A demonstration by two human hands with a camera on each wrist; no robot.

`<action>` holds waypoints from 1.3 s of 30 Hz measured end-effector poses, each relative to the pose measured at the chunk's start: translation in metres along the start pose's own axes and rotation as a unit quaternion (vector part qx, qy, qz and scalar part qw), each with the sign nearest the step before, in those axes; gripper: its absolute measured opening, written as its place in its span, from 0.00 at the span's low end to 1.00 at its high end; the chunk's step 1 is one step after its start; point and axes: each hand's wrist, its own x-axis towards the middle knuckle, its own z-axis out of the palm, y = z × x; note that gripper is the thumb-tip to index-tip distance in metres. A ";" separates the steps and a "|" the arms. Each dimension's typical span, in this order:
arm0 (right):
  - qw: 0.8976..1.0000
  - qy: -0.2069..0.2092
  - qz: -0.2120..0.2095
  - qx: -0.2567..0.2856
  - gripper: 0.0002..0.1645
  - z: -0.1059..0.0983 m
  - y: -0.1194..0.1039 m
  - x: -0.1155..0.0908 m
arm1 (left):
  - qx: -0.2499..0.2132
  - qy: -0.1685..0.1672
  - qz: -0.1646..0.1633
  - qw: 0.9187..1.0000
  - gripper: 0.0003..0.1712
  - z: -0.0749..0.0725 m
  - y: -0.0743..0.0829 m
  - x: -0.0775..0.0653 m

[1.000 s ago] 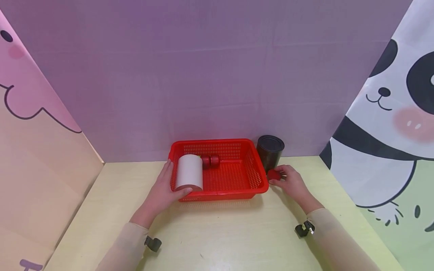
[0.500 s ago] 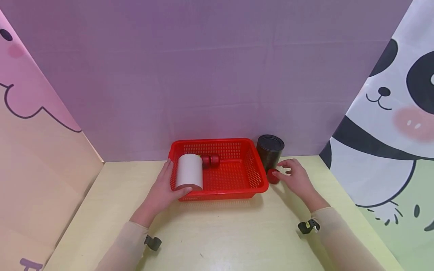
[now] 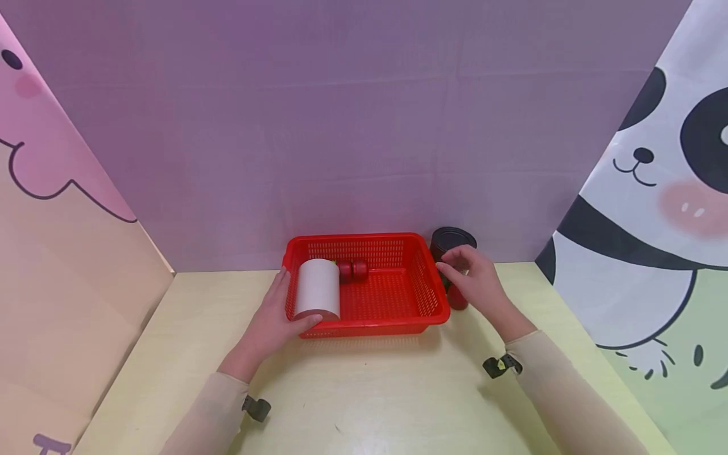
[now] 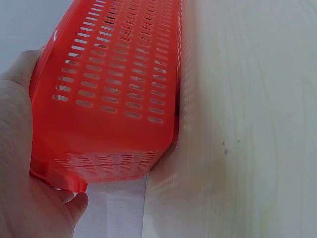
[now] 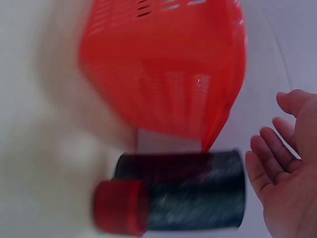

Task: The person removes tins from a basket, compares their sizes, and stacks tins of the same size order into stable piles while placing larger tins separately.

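Basket (image 3: 364, 324) gripped at its near left corner by the left hand (image 3: 275, 322), dark can (image 3: 452, 236) and red cylinder (image 3: 458, 299) set by the basket's right side, below the right hand (image 3: 478, 283), loosely curved, nothing held

One red basket (image 3: 370, 327) is counted at the centre of the head view. Inside it, one white cylinder (image 3: 317, 287) is recorded, along with two dark red rounded parts (image 3: 360, 270); whether these are joined cannot be determined. Right of centre, one black can (image 3: 453, 236) and one small red object (image 3: 458, 299) are registered. One left hand (image 3: 275, 325) and one right hand (image 3: 480, 287) are listed, with two sleeves (image 3: 569, 385) and two black wrist devices (image 3: 258, 409) below them. One table (image 3: 364, 392) is noted in the lower half. One printed panda (image 3: 648, 218) is found at the right edge, one pink printed figure (image 3: 51, 126) at the upper left.
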 end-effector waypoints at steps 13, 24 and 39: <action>0.984 -0.156 -0.067 -0.056 0.16 0.040 -0.073 0.060 | 0.000 0.000 0.004 1.000 0.78 0.000 -0.002 0.001; 0.978 -0.184 -0.077 -0.061 0.16 0.073 -0.079 0.097 | -0.001 -0.001 0.001 1.000 0.78 0.000 -0.001 0.001; 0.974 -0.224 -0.040 -0.009 0.28 0.114 -0.057 0.122 | 0.002 0.006 -0.002 1.000 0.79 0.000 -0.001 -0.003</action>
